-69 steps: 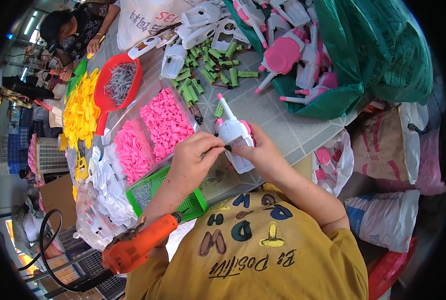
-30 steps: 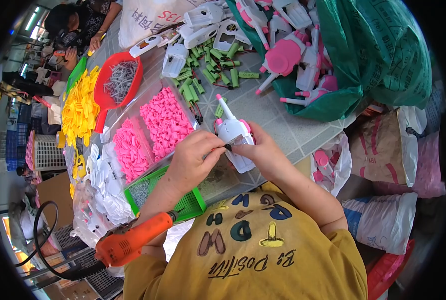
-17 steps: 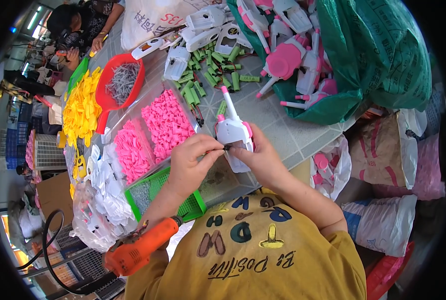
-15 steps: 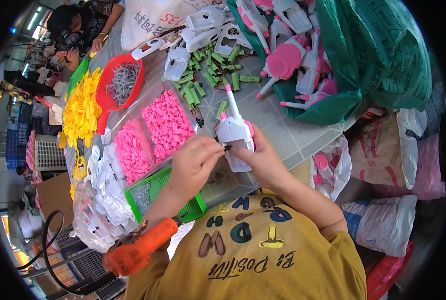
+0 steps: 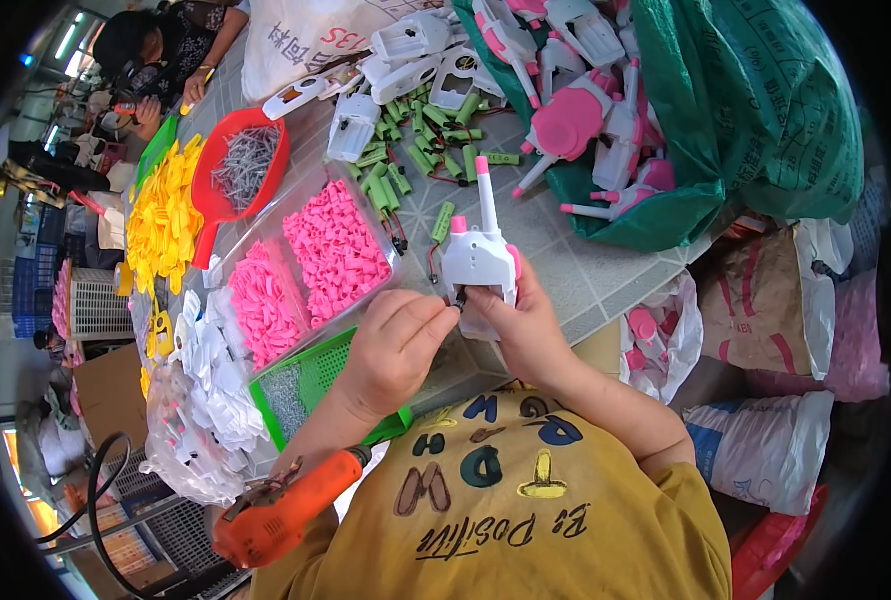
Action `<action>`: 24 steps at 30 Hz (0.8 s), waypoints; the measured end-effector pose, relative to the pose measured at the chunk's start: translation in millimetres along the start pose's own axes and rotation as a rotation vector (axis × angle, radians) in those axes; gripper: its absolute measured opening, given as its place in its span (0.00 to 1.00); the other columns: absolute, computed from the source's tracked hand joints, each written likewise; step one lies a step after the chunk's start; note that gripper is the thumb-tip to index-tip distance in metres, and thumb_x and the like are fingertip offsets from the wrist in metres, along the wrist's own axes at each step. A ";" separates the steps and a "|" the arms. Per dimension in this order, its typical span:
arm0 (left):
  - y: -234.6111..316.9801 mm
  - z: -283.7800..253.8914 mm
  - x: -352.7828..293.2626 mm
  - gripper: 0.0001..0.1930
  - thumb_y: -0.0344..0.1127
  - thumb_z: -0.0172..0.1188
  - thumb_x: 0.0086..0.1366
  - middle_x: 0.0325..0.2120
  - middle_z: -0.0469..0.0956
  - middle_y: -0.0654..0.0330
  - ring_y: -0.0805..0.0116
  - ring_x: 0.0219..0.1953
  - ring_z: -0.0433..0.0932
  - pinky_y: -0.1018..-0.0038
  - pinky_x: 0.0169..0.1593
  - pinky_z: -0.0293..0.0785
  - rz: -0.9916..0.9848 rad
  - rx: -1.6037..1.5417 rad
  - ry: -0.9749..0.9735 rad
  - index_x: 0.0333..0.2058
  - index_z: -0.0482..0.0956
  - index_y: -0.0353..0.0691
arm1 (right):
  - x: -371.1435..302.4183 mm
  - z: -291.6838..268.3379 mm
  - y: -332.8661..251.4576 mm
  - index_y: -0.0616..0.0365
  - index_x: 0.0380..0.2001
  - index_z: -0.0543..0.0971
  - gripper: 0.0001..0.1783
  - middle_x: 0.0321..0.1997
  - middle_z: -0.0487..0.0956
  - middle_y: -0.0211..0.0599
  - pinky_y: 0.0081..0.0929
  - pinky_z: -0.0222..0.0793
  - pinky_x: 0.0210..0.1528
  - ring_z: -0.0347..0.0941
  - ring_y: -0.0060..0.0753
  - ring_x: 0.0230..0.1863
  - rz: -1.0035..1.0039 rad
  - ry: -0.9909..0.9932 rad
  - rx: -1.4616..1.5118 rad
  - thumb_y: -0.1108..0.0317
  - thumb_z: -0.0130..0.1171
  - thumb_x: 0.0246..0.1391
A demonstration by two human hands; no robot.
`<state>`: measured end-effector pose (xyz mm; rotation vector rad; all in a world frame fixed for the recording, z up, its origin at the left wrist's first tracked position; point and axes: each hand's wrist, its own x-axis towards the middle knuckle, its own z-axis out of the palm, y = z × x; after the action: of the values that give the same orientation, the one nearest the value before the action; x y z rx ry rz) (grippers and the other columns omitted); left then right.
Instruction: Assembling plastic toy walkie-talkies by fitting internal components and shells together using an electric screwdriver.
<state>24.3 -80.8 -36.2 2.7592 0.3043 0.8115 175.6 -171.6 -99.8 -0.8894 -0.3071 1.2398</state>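
A white plastic housing with a pink-tipped stem and a pink side (image 5: 478, 262) stands nearly upright over the table, stem pointing away from me. My right hand (image 5: 531, 325) is closed round its right side, thumb laid across the lower opening. At the left edge of that opening, my left hand (image 5: 398, 345) pinches a small black piece (image 5: 461, 296); its exact kind is hidden by the fingertips. Just beyond the housing lies a green battery cell (image 5: 443, 222) with thin wires. Farther off is a heap of similar green cells (image 5: 431, 135).
Pink parts fill a clear box (image 5: 338, 250) at left, beside a green basket (image 5: 316, 385). A red scoop (image 5: 206, 185) holds screws. Yellow parts (image 5: 166, 215) lie beyond. An orange power tool (image 5: 291, 508) hangs by my left forearm. A green sack (image 5: 681, 190) holds more housings. Another person (image 5: 156, 60) sits far left.
The housing has shifted slightly right and turned in my right hand. My left hand has followed, still pinching at its opening. The orange tool has swung a little lower.
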 end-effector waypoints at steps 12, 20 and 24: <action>7.4 4.2 0.2 0.16 0.22 0.65 0.51 0.37 0.79 0.54 0.55 0.37 0.79 0.62 0.42 0.77 -0.004 0.079 0.026 0.41 0.82 0.31 | -4.5 4.3 0.7 0.53 0.67 0.65 0.29 0.54 0.76 0.28 0.27 0.70 0.57 0.73 0.22 0.54 -0.088 0.041 -0.126 0.74 0.61 0.65; 7.0 8.7 -0.5 0.17 0.20 0.65 0.50 0.37 0.79 0.53 0.53 0.37 0.78 0.62 0.42 0.77 -0.087 0.043 0.011 0.42 0.82 0.31 | -5.8 7.3 -3.2 0.54 0.60 0.69 0.21 0.48 0.77 0.26 0.22 0.70 0.50 0.71 0.18 0.47 -0.136 0.059 -0.232 0.72 0.61 0.66; 10.9 13.2 -2.3 0.17 0.20 0.66 0.51 0.38 0.78 0.52 0.53 0.37 0.79 0.62 0.41 0.77 -0.106 0.059 0.049 0.42 0.82 0.31 | -7.5 6.8 -5.5 0.55 0.60 0.68 0.21 0.47 0.77 0.27 0.22 0.70 0.50 0.71 0.18 0.47 -0.113 0.057 -0.256 0.72 0.60 0.66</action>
<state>31.1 -94.1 -44.9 2.7533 0.4871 0.8577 172.6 -175.9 -89.5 -1.1096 -0.4714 1.0831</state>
